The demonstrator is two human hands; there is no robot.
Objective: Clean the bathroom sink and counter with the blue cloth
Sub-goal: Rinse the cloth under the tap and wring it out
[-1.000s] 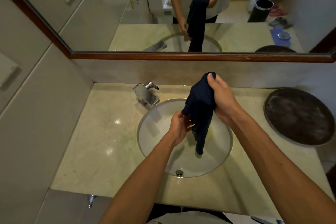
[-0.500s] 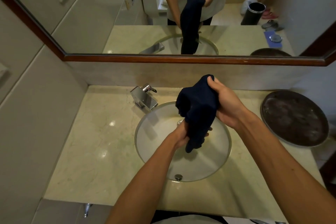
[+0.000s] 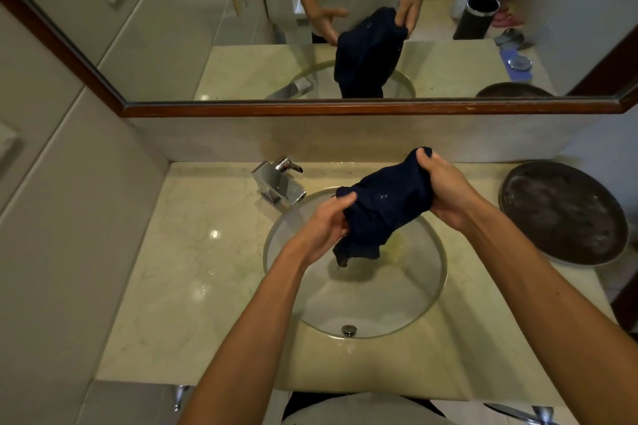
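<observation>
Blue cloth [image 3: 386, 214], dark navy and bunched, hangs in the air over the far half of the sink [image 3: 407, 314], held between both hands with its lowest tail dangling above the basin and clear of it. The right hand [image 3: 445, 193] is raised at the far right end of the cloth, wrist bent, fingers and thumb curled tightly around a gathered corner that pokes up past the knuckles. The left hand [image 3: 324, 228] sits lower and nearer, to the left of the cloth, palm turned toward it; its thumb lies along the top of the fabric and the fingers curl underneath, gripping the bundle. Both forearms reach in from the near edge, bare.

The left fingertips are hidden behind the cloth, so how deep they dig in cannot be told. The faucet [image 3: 279, 183] stands at the far left of the basin on the counter [image 3: 179, 269], and a dark round tray [image 3: 562, 214] lies at the right, its edge overhanging the counter. The mirror [image 3: 345, 107] repeats the hands and cloth, cut off at the person's chest.
</observation>
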